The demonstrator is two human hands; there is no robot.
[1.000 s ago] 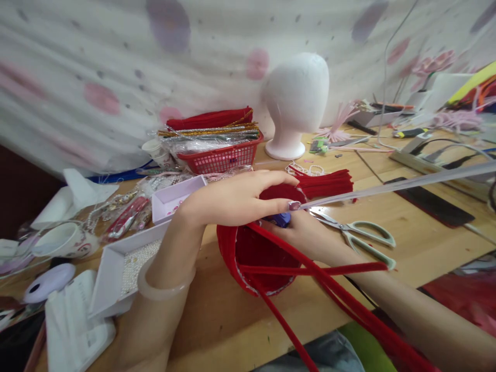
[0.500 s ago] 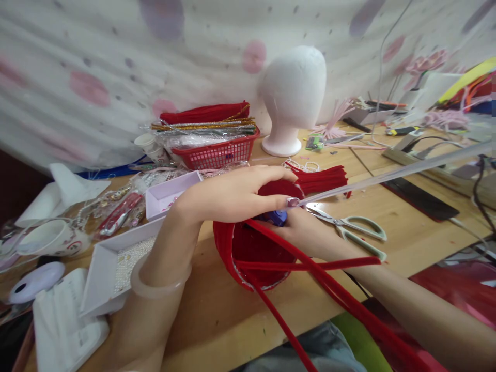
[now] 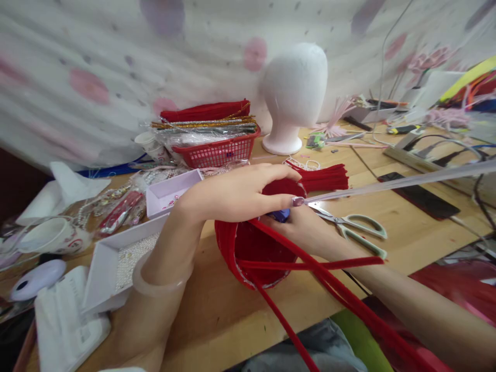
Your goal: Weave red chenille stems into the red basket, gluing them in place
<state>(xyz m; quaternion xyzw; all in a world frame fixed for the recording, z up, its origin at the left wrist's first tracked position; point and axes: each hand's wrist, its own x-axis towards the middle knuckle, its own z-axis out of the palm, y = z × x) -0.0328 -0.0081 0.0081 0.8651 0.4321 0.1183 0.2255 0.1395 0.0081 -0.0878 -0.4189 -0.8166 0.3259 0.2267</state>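
Observation:
A round, hollow piece of red fuzzy chenille stems (image 3: 267, 248) rests on the table, its opening toward me, with several long stems trailing toward me and to the right. My left hand (image 3: 236, 191) arches over its upper side, fingers curled round the far rim and thumb reaching across. Beside the thumb tip, a long translucent strip (image 3: 387, 187) runs off to the right edge. My right hand (image 3: 302, 227) reaches in under the left, its fingers closed round a blue object (image 3: 281, 214) that is mostly hidden. Scissors (image 3: 349, 227) lie open just beyond my right wrist.
Behind stand a white foam head (image 3: 296, 93) and a red basket (image 3: 220, 151) of stems. On the left are a white tray of pearls (image 3: 101, 268), a smaller tray (image 3: 174, 191) and a paper cup (image 3: 52, 240). A dark phone (image 3: 422, 196) and a power strip (image 3: 406, 147) lie right.
Both hands and the red piece sit slightly further right in view. The translucent strip's far end has dropped a little at the right edge. Both grips look the same.

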